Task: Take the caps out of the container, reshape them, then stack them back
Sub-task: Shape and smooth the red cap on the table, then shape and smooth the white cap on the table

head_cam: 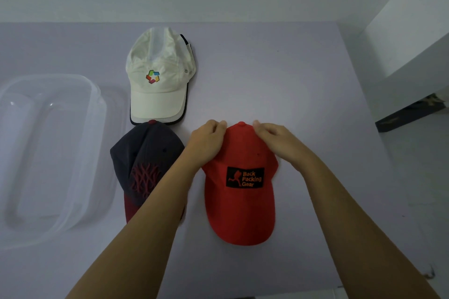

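A red cap [240, 204] with a black "Back Packing Gear" patch lies on the table, brim towards me. My left hand [207, 142] pinches the left side of its crown near the top button. On the right side of the crown my right hand [277, 139] pinches the fabric the same way. A dark navy cap [143, 153] with a maroon brim lies just left, partly under my left forearm. Behind it sits a white cap [155, 80] with a colourful logo, stacked on another cap with dark trim. The clear plastic container [97, 114] stands empty at the left.
The pale purple table [279, 75] ends at its right edge, where a white wall corner and a dark object [410, 114] on the floor show. A white wall runs behind the table.
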A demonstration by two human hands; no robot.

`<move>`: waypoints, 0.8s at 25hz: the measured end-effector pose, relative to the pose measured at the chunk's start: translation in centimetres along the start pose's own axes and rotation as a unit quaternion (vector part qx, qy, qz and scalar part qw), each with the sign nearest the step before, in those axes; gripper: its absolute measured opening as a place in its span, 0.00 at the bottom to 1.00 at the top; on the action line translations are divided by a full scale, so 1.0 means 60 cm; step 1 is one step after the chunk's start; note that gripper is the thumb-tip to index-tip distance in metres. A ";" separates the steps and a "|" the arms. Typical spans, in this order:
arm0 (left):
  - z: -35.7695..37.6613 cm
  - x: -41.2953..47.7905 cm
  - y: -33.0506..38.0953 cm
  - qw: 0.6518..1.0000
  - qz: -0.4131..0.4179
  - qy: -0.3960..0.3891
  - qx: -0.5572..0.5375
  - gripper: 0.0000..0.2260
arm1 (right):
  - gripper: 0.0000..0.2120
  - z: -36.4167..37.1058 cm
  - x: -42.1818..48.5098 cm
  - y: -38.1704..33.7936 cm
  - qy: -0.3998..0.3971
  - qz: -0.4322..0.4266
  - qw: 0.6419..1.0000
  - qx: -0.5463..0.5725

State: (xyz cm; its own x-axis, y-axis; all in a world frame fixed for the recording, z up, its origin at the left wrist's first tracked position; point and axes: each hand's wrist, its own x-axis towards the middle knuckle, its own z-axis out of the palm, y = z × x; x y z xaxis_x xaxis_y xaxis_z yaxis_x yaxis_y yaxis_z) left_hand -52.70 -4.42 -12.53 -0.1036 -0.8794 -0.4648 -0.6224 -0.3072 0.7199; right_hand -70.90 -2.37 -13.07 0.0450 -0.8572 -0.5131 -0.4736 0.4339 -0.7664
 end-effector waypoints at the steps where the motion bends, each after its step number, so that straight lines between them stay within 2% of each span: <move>1: -0.015 -0.003 0.002 1.000 0.008 0.018 0.009 0.17 | 0.23 -0.016 -0.010 0.003 0.031 0.012 0.999 -0.004; 4: -0.076 -0.018 0.004 0.997 0.036 0.070 0.000 0.14 | 0.18 -0.067 -0.053 0.022 0.108 0.035 0.993 -0.014; 7: -0.098 -0.041 -0.002 0.999 0.016 0.037 0.000 0.14 | 0.14 -0.068 -0.083 0.037 0.087 0.044 0.995 -0.023; 10: -0.050 -0.050 -0.016 0.998 -0.048 -0.013 0.029 0.16 | 0.13 -0.032 -0.081 0.039 0.028 0.069 0.997 0.017; 12: -0.023 -0.048 -0.028 0.995 -0.092 -0.026 -0.018 0.15 | 0.15 -0.011 -0.074 0.040 0.001 0.094 0.994 0.056; 16: -0.003 -0.044 -0.043 0.981 -0.117 0.015 -0.153 0.13 | 0.13 0.010 -0.065 0.051 -0.007 0.095 0.981 0.171; 20: 0.007 -0.045 -0.039 0.984 -0.090 0.067 -0.140 0.11 | 0.14 0.021 -0.056 0.062 0.054 0.043 0.985 0.159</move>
State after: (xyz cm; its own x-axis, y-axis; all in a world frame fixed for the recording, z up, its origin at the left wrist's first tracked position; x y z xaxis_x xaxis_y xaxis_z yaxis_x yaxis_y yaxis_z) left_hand -51.29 -1.18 -13.16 0.1039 -0.8356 -0.5394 -0.3806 -0.5344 0.7547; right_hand -71.70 2.46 -14.67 -0.0848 -0.8308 -0.5501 -0.1708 0.5560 -0.8134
